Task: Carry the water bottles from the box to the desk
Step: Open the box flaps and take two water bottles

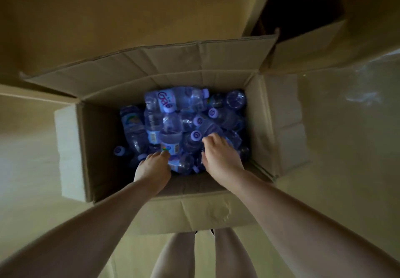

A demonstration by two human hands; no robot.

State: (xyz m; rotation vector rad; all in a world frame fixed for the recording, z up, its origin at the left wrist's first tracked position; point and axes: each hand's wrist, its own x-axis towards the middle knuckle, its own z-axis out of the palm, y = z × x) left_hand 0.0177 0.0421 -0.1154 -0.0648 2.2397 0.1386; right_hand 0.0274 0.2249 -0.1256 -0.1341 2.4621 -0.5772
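Both hands down in the open cardboard box (257,113), left hand (152,169) and right hand (218,156) touching the jumbled water bottles (171,126).

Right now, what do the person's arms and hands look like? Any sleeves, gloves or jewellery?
Both arms are bare from as far up as the view shows down to the fingers: no sleeves in sight. The left hand and right hand wear no gloves, and I see no watch, bracelet or ring. The light is dim, so something small could escape notice.
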